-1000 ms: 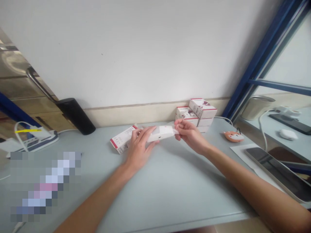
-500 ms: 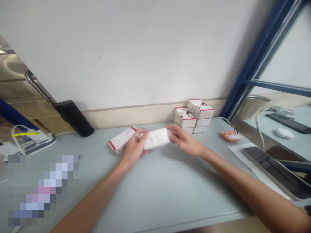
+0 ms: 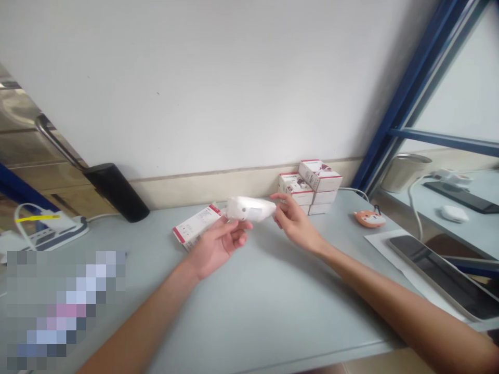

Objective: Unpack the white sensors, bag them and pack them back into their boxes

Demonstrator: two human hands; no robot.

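Observation:
A white device in clear plastic wrapping (image 3: 251, 209), of a kind I cannot make out, is held above the desk, a dark round spot on its near side. At its right end my right hand (image 3: 294, 221) is closed, pinching the wrapping between thumb and fingers. Below the left end, my left hand (image 3: 218, 244) is turned palm up with its fingers apart and loosely bent; the fingertips lie close under the device, perhaps touching it. Behind that hand lies a white box with red edges (image 3: 197, 223), partly covered by it.
Several white and red boxes (image 3: 317, 179) are stacked against the wall. An orange animal-shaped item (image 3: 369, 218) and a phone (image 3: 444, 275) on white paper lie right. A black cylinder (image 3: 117, 192), a power strip (image 3: 66, 234) and a blurred-out patch (image 3: 66, 311) are left.
The wrapped device has tipped, now showing a narrower side. My left hand has loosened from its left end and rolled palm up beneath it. My right hand still pinches the right end.

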